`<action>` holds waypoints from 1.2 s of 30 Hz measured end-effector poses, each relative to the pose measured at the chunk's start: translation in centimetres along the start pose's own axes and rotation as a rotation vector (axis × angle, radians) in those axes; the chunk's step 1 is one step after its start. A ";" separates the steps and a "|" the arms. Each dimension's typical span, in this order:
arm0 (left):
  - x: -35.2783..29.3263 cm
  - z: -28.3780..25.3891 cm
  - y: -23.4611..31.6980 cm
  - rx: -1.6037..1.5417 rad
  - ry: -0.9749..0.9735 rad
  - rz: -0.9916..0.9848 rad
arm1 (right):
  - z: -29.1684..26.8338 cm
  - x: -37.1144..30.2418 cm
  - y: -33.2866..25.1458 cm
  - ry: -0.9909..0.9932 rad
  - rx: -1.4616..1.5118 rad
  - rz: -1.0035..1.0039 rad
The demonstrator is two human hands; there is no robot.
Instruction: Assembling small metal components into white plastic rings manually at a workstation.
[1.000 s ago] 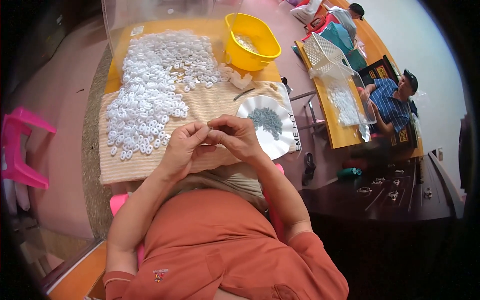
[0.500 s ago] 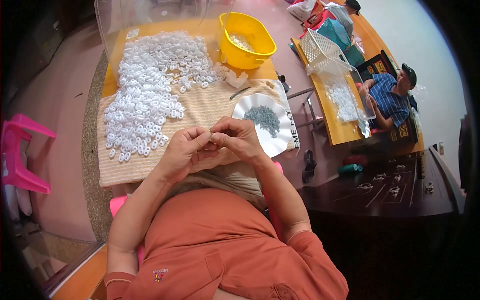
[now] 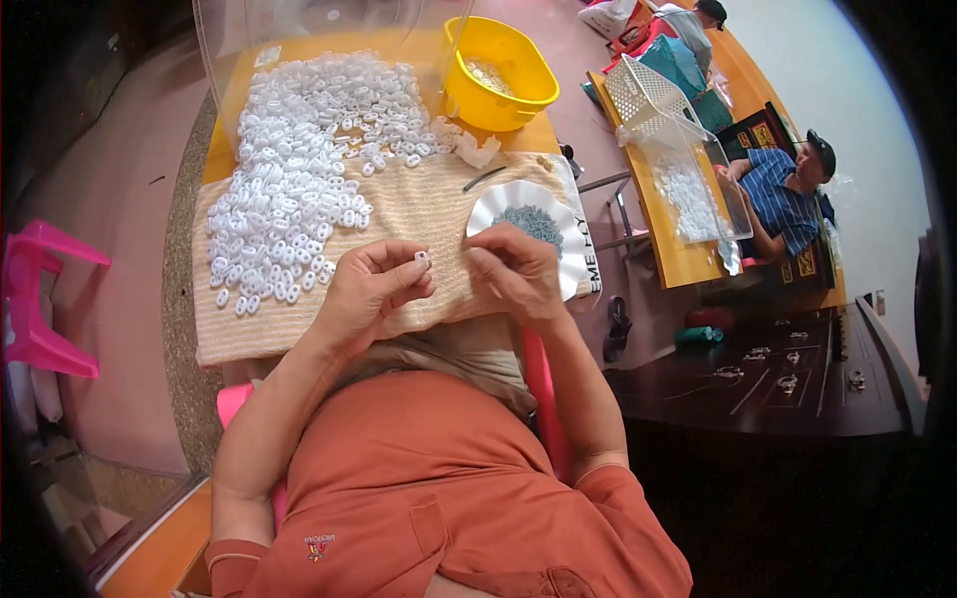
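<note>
Cloth (image 3: 414,194) on tbl (image 3: 541,143); remotely I see L hand (image 3: 367,289) pinching one white pc (image 3: 422,259) fingertip-high, prob. for visibility; R hand (image 3: 520,274) apart, by plate (image 3: 572,271), prob. for easy reach; can't tell its grip.

Sm. informal workrm, seemingly for piecework by hand; whether it's part of a home or a shop can't be told. Shown by: lg. heap of white plastic pcs (image 3: 289,179) spread on a wooden tbl (image 3: 530,142), partly covered w/ a striped cloth (image 3: 424,204); sm. grey bits (image 3: 533,221) kept on a white plate (image 3: 482,214); sm. pale parts held in a yellow tub (image 3: 488,110). A 2nd tbl (image 3: 688,269) is likewise loaded w/ white items (image 3: 686,194) & a perforated basket (image 3: 638,95), w/ a co-worker (image 3: 783,204) seated at it. Also seen: pink plastic seat (image 3: 45,299), dark footwear (image 3: 616,334) left on the flr (image 3: 130,239).
</note>
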State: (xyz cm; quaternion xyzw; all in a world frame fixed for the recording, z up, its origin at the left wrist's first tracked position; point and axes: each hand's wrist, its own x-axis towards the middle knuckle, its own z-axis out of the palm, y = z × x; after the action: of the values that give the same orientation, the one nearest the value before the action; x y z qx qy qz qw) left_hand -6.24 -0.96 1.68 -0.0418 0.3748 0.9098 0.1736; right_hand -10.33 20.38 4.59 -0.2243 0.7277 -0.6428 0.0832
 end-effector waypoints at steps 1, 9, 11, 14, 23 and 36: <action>0.0 -0.1 0.1 -0.001 0.013 0.009 | -0.6 -0.1 -0.1 0.059 -0.037 0.005; 0.0 -0.3 0.3 0.038 0.074 0.000 | -5.4 -1.7 0.1 0.207 -0.461 0.068; 0.0 -0.3 0.3 0.052 0.076 -0.003 | -5.7 -2.0 0.3 0.188 -0.516 0.094; 0.0 -0.3 0.2 0.099 0.081 -0.014 | -5.9 -2.2 1.3 0.168 -0.547 0.130; 0.4 -0.8 -0.6 0.046 0.118 0.006 | -5.6 -1.2 2.1 0.194 -0.816 -0.001; 0.4 -0.9 -0.8 0.063 0.124 -0.013 | -4.9 -0.4 2.2 0.175 -0.935 -0.051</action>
State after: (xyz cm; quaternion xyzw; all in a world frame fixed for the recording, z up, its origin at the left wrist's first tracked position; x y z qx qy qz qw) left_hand -6.36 -0.97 0.39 -0.0951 0.4132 0.8919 0.1572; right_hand -12.47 25.16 3.15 -0.2004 0.9376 -0.2645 -0.1040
